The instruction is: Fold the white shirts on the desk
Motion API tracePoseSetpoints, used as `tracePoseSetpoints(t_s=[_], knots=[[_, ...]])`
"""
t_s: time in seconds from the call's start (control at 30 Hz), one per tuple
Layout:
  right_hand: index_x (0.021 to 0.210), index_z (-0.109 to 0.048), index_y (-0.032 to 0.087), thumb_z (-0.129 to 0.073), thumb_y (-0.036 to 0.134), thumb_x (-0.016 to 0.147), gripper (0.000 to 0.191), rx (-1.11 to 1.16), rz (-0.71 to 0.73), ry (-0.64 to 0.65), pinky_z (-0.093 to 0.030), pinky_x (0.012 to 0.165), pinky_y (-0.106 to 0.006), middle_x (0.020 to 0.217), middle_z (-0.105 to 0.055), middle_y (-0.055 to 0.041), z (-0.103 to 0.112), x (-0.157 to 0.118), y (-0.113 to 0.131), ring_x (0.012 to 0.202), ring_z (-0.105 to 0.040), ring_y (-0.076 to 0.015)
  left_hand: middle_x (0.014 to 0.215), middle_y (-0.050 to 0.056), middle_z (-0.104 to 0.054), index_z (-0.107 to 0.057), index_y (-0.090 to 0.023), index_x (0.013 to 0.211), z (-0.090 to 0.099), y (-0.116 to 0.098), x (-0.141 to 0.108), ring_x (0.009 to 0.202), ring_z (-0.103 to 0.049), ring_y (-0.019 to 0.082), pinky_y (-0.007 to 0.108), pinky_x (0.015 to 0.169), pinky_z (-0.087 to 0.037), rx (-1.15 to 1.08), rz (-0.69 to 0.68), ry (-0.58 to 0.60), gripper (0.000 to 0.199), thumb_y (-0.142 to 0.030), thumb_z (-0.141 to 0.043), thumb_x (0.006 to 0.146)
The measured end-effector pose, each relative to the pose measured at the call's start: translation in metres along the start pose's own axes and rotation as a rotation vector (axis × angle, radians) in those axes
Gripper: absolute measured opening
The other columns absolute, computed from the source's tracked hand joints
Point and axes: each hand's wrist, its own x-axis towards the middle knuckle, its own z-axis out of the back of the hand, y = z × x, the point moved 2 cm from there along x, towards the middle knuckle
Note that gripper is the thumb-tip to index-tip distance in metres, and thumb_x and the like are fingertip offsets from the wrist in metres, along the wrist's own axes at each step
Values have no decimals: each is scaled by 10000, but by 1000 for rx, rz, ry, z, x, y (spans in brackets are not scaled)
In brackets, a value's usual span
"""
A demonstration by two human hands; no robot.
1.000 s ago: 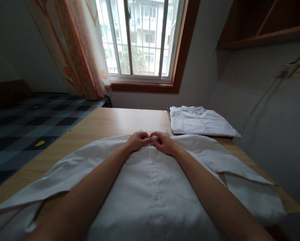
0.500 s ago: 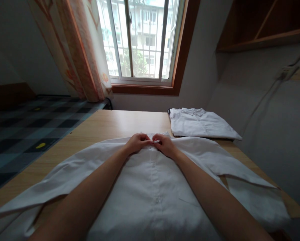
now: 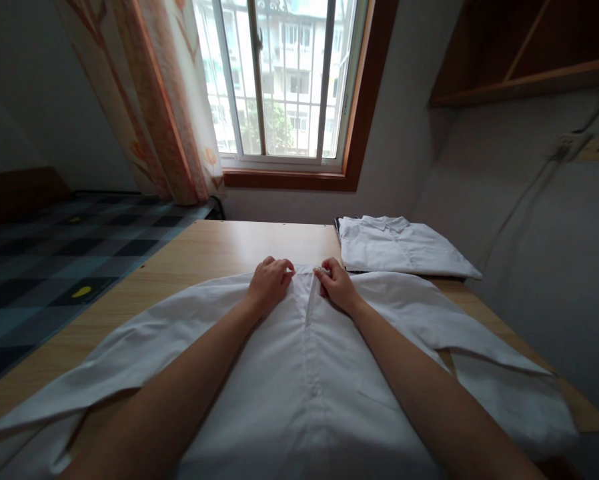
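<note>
A white long-sleeved shirt (image 3: 299, 387) lies spread front side up, its collar end away from me and its sleeves out to both sides. At the left of the neck opening, my left hand (image 3: 271, 280) pinches the collar edge between thumb and fingers. My right hand (image 3: 333, 280) is closed on the right side of the collar, close to the top of the button placket. Between the hands the neck opening is parted, and the inside back of the collar shows.
The shirt rests on a light wooden table (image 3: 244, 240). Folded white shirts (image 3: 399, 243) lie stacked on a dark item at the back right. To the left is a bed with a checked cover (image 3: 114, 233). Beyond stand a curtain (image 3: 154, 100) and a barred window (image 3: 284, 87).
My hands have moved apart from the middle of the collar, left hand to the left and right hand slightly right. The collar has opened between them.
</note>
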Motion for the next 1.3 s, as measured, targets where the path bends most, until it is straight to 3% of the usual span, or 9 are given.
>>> tracePoseSetpoints(t_s=[0.07,0.13,0.23,0.33,0.47,0.57,0.8,1.07,1.3], knots=[[831,-355,262,-542,497,848,301,-53,38,-33,-326,383,-218,450,-423,121,1,0,1,360,-464,-125,1025,101,-651,-667,-191,959,8,-15,-4,1060,-520,267,428,986,-399,58,-67,-35,228,-125,-488,834],[828,-347,261,-529,485,859,290,-102,66,-83,-338,397,-225,490,-421,114,2,0,1,378,-477,-124,1061,95,-645,-661,-186,962,14,-30,-7,1082,-522,252,398,982,-406,-20,-102,23,285,-63,-468,792],[841,-337,261,-505,478,880,278,-146,84,-172,-338,413,-228,529,-401,110,4,1,0,395,-464,-118,870,36,-644,-624,-177,855,16,-45,-14,851,-567,188,305,805,-448,-275,-83,322,202,-88,-453,795],[856,-324,262,-491,488,895,284,-134,90,-256,-333,404,-226,565,-383,106,6,0,0,398,-429,-107,748,-16,-575,-582,-177,779,15,-46,-19,718,-503,145,262,685,-400,-484,-27,620,111,-221,-498,837],[860,-322,262,-516,518,876,322,-56,51,-275,-333,346,-206,598,-384,112,7,0,0,376,-425,-90,774,-33,-543,-596,-172,873,19,-34,-22,735,-464,123,232,678,-371,-806,141,879,263,-427,-616,814],[843,-336,254,-560,520,839,347,-11,4,-266,-332,326,-184,591,-390,119,7,0,0,365,-436,-77,773,-48,-517,-578,-177,909,23,-31,-22,724,-444,110,218,667,-354,-933,236,991,387,-478,-729,717],[830,-393,243,-644,518,772,377,98,-75,-227,-363,315,-169,550,-401,121,9,3,-7,373,-444,-75,667,-66,-423,-554,-183,779,27,-41,-19,622,-353,102,224,574,-287,-789,186,915,349,-491,-704,713],[833,-399,242,-787,489,652,494,415,-256,36,-461,403,-180,492,-367,155,24,3,-3,364,-305,-37,609,-51,-457,-616,-185,749,29,-37,-16,586,-380,114,237,533,-278,-496,27,907,289,-472,-630,787],[838,-416,239,-801,463,647,485,447,-276,64,-463,408,-180,490,-388,155,27,3,-3,352,-331,-36,641,-53,-426,-541,-182,722,26,-43,-18,606,-369,108,229,541,-282,-517,0,865,303,-465,-623,793]])
